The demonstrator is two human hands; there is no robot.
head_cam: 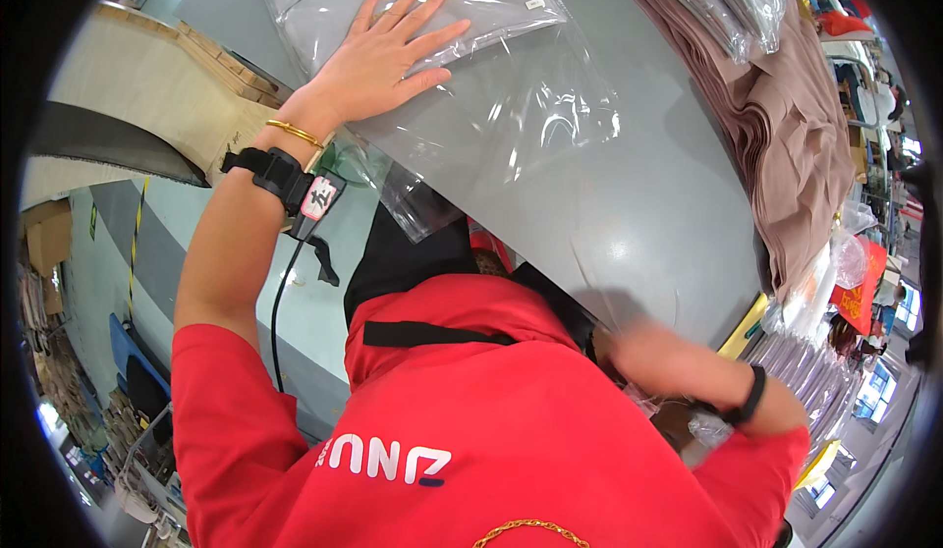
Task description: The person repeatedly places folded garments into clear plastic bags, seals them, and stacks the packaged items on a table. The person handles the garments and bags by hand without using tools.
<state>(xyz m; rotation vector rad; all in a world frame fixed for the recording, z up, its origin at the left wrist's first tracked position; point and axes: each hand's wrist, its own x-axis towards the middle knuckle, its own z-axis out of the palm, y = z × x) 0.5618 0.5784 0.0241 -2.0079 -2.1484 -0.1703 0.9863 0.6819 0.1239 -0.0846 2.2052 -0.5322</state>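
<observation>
My left hand [383, 62] lies flat with its fingers spread on a clear plastic bag [545, 99]. Inside the bag is a folded grey item [493, 10] with a small white label near its corner. The bag's open part stretches across the grey tabletop [619, 209], and one flap hangs over the table's edge. My right hand [641, 356] is blurred, low at the right by the near table edge; whether it holds anything cannot be told. Thin clear strands show on the tabletop just above it.
A stack of brownish-pink fabric [781, 121] lies along the table's right side, with plastic-wrapped items [729, 3] on top. More bagged goods [803, 371] and a yellow object [742, 327] are at the lower right. A pale wooden board [147, 69] stands at the left. A cable [276, 312] runs from my left wrist.
</observation>
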